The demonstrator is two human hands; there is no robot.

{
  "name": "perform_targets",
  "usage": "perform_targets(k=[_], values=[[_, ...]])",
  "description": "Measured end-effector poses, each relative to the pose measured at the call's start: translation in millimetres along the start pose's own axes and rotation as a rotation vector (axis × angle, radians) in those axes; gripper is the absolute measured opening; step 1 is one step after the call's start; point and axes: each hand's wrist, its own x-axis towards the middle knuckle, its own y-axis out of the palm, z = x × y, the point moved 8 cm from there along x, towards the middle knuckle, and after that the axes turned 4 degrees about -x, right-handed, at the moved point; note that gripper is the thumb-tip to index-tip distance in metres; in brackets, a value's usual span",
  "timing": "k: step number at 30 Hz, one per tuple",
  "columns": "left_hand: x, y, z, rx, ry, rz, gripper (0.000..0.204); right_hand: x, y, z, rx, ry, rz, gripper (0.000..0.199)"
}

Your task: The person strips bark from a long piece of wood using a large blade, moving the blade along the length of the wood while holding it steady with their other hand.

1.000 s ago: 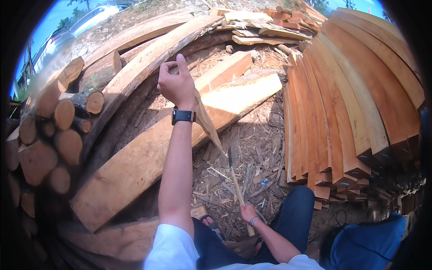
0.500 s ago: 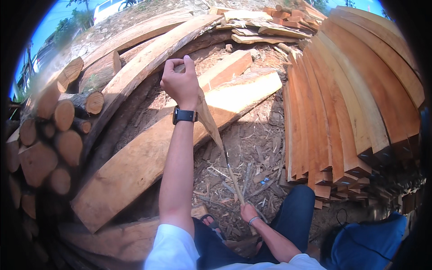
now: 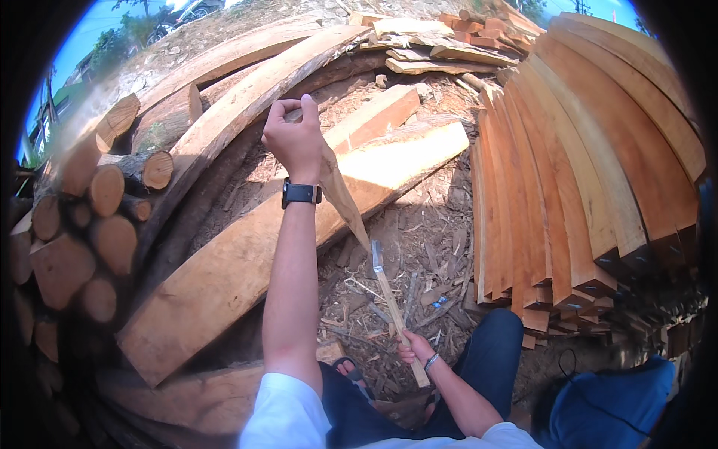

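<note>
My left hand (image 3: pixel 293 142), with a dark watch on the wrist, is raised ahead and closed around the upper end of a flat wooden strip (image 3: pixel 342 191). The strip slants down to the right and narrows to a point. Lower down, my right hand (image 3: pixel 416 349) grips a tool with a long pale wooden handle (image 3: pixel 391 303). A short grey metal blade (image 3: pixel 377 256) tops the handle and lies by the strip's pointed end. Whether blade and strip touch, I cannot tell.
A thick sawn plank (image 3: pixel 217 292) lies diagonally behind my left arm. Cut logs (image 3: pixel 114 245) are piled at left. On the right stands a large stack of sawn beams (image 3: pixel 553 172). Wood chips (image 3: pixel 426 254) cover the ground. Blue cloth (image 3: pixel 613 404) sits at lower right.
The blade has turned from edge-on to show its flat face. My right hand's grip on the handle has shifted slightly. My left hand and the strip have moved a little left.
</note>
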Motion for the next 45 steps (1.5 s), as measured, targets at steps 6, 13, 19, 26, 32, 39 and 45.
perform_targets(k=[6, 13, 19, 26, 32, 39, 45], values=[[3.8, -1.9, 7.0, -0.11, -0.032, 0.012, 0.023, -11.1, -7.3, 26.4, -0.619, -0.353, -0.417, 0.042], [4.4, -3.1, 6.1, -0.125, -0.046, 0.025, 0.024, 7.3, -30.4, -2.3, -1.418, -0.234, -0.589, 0.051], [5.1, -2.6, 7.3, -0.086, -0.011, 0.003, 0.023, -2.0, -26.0, 11.5, -1.33, -0.338, -0.695, 0.04], [5.4, -2.0, 8.9, -0.096, 0.0, -0.003, 0.023, -9.8, -19.2, 20.4, -1.238, -0.451, -0.711, 0.025], [6.7, -1.1, 13.0, -0.069, 0.019, -0.01, 0.023, -9.3, -5.4, 17.8, -1.327, -0.376, -0.642, 0.024], [6.5, -1.2, 13.2, -0.056, 0.018, -0.01, 0.023, -5.3, -10.5, 8.7, -1.36, -0.316, -0.621, 0.027], [3.9, -0.1, 2.9, -0.105, -0.03, 0.014, 0.023, -10.1, -9.2, 9.1, -1.383, -0.282, -0.631, 0.027]])
